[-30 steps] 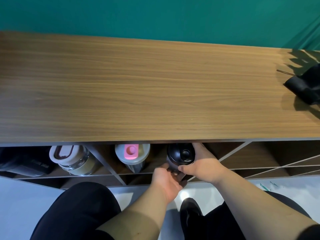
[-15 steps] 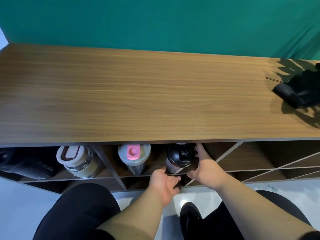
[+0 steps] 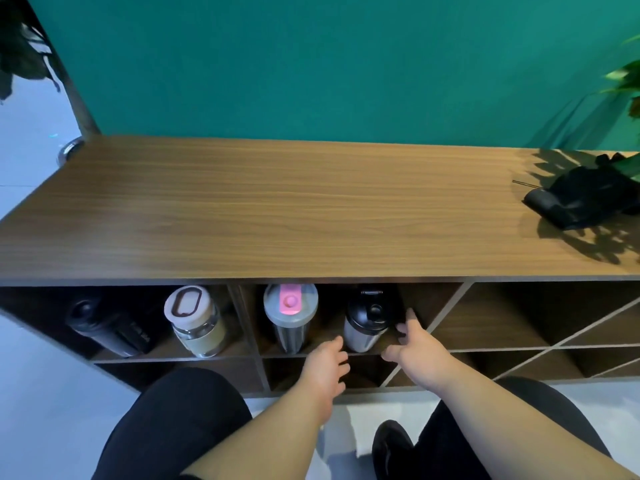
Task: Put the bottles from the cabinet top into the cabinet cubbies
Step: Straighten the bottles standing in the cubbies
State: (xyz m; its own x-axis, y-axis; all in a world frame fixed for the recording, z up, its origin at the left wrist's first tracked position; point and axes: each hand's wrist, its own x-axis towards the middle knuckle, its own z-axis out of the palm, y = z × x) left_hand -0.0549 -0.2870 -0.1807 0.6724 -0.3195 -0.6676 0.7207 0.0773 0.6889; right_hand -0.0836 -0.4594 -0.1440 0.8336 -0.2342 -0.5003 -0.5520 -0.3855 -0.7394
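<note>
Under the cabinet top, upper middle cubby: black-lidded steel bottle stands upright beside the pink-capped bottle. Left hand and right hand both spread, fingers apart, gripping nothing; right may brush the lid, can't tell. Looks like last placement w/ no bottles left on top; next: pull hands clear.

Four bottles were seen standing in the top row of cubbies of the wooden cabinet. In the left cubby, a black bottle stood beside a clear one with a white lid. In the next cubby, a grey bottle with a pink cap stood left of a steel bottle with a black lid.
</note>
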